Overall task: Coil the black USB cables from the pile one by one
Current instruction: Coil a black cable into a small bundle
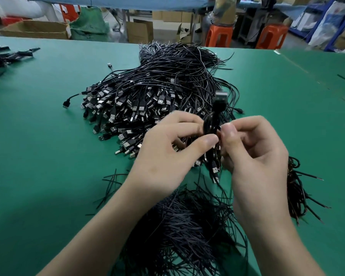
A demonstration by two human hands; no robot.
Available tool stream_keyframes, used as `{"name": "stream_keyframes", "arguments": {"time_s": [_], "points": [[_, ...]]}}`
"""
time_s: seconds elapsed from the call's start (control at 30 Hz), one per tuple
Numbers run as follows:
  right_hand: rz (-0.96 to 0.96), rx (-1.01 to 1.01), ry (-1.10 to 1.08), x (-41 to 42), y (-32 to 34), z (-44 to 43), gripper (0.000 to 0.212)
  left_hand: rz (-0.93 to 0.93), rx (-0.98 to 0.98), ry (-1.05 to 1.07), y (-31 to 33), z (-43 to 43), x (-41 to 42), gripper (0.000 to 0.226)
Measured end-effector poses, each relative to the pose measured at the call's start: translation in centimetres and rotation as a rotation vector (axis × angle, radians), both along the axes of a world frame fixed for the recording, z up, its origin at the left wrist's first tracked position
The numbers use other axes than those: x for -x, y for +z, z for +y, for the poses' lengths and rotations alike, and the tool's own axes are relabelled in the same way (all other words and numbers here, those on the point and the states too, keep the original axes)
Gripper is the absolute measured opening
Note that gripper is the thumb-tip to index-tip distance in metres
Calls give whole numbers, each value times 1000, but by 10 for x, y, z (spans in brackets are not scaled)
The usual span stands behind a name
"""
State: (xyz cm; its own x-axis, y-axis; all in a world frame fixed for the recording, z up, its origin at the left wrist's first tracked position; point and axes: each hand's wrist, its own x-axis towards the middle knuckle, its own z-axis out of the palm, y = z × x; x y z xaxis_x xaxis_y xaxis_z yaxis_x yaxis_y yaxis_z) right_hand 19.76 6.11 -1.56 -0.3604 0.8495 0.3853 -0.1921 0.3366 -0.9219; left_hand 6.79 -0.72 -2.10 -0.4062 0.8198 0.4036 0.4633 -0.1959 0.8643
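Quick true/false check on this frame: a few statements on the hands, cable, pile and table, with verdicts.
1. The left hand and right hand both pinch one coiled cable. True.
2. The table is red. False: it is green.
3. The plug of the held cable sticks up above the fingers. True.
4. The cable pile lies in a cardboard box. False: it lies loose on the table, beyond the hands.

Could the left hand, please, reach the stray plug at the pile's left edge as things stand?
Probably, once freed: only bare table lies before the stray plug, but the left hand pinches the coiled cable with the right hand.
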Motion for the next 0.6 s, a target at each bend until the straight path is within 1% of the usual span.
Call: {"name": "stream_keyframes", "arguments": {"time_s": [0.03,0.07,0.13,0.17,0.2,0.27,0.33,0.4,0.43,0.5,0.53,0.6], "points": [[74,156,43,2,0,-2,20,122,-58,100,-1,1,-3,7],[140,304,85,3,0,-4,21,254,-111,184,-3,0,-6,9],[214,517,124,5,-2,-5,23,457,-193,251,-6,-2,-9,16],[227,577,125,6,-2,-5,23,497,-205,246,-6,-3,-9,19],[230,611,124,6,-2,-4,21,485,-195,228,-6,-4,-9,21],[223,617,117,5,1,-3,14,326,-117,132,-4,-5,-9,23],[192,556,93,2,3,0,13,133,-13,36,-1,-6,-9,28],[146,483,61,-1,3,2,14,-5,11,-29,2,-5,-8,30],[126,450,51,-1,3,2,15,-67,0,-67,4,-5,-8,27],[88,370,47,0,3,1,18,-202,-20,-121,5,-3,-7,14],[74,340,49,1,3,0,19,-257,-21,-119,4,-3,-6,15],[69,333,66,3,3,-2,22,-322,-27,-84,1,-1,-3,33]]}}
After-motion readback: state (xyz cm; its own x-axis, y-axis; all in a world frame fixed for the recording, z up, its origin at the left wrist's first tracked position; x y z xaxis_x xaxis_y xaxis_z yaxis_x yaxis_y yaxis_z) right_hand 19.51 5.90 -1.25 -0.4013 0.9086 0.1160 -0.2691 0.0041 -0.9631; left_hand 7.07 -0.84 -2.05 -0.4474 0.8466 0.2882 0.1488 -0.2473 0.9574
